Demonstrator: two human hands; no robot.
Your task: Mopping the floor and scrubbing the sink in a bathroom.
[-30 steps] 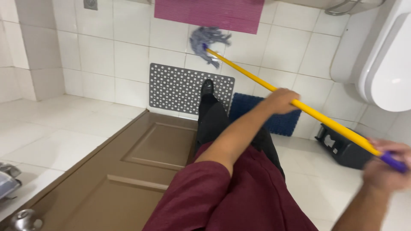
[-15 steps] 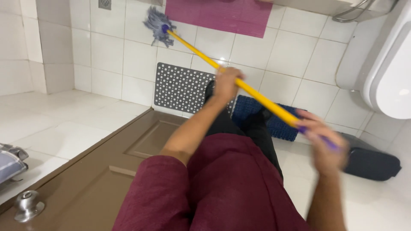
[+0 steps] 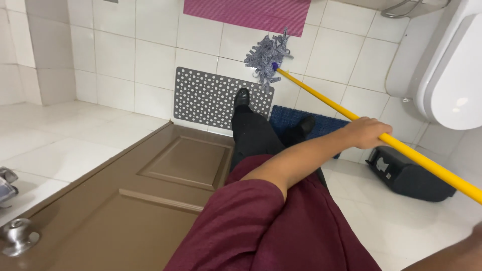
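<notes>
- Head view: the left hand point(image 3: 369, 133) is wrapping closed around the yellow mop handle point(image 3: 401, 149) at about mid-length; the right hand point(image 3: 474, 238) is showing only as a sliver at the lower right edge, so its grip cannot be told.
- The handle's long axis is running from lower right up to upper left, away from the hands; the left hand is sitting nearer the head.
- The grey string mop head point(image 3: 267, 57) is splaying on the white floor tiles point(image 3: 150, 50), between the perforated grey mat point(image 3: 211, 98) and the magenta mat point(image 3: 246, 12).
</notes>
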